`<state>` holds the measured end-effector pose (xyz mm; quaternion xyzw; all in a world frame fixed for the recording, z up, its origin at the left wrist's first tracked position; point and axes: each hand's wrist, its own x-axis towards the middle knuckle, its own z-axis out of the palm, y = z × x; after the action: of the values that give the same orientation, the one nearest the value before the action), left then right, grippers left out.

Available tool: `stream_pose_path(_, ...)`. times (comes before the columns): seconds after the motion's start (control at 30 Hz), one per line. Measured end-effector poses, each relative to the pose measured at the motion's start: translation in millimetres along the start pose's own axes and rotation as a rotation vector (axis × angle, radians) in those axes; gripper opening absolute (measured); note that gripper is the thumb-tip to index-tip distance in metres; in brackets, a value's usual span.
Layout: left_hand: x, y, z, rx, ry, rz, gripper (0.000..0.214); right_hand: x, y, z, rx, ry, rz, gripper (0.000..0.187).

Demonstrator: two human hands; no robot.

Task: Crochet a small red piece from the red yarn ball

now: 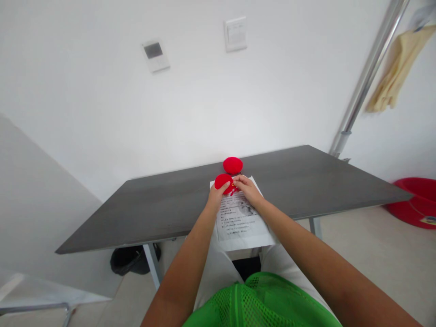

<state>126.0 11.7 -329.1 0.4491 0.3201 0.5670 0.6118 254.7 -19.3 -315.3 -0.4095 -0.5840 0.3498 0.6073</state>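
My left hand (217,194) is closed on a round red fabric piece (222,181), thumb lying across its face. At that piece's right edge, the fingers of my right hand (248,188) are pinched together by a small yellow detail and a short red cord (234,191). What exactly sits between those fingertips is too small to make out. Behind both hands, a second round red piece (233,165) rests near the table's back edge. Under my hands lies a printed paper sheet (236,225) with text and a grey picture, its front end reaching past the table edge.
The dark grey table (163,204) stands against a white wall with a switch (235,34) and a small panel (156,55). A black bin (131,260) is below left. A red tub (413,206), metal pole (371,72) and hanging cream gloves (398,68) are at right.
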Motion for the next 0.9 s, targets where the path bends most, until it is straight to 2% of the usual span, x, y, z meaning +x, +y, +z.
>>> stream_pose_path(0.5,-0.6,-0.4,0.1,-0.001,-0.01,0.003,0.047,0.1,0.6,0.0,-0.021,0.005,-0.017,0.016)
stream_pose_path(0.73,1.5,-2.6,-0.9,0.003,-0.008,0.026,0.047,-0.4,1.0,0.6,0.011,0.009,0.036,0.017)
stream_pose_path(0.9,2.5,-3.9,-0.9,0.004,0.008,0.018,0.047,-0.8,0.5,1.1,0.009,0.017,0.022,0.017)
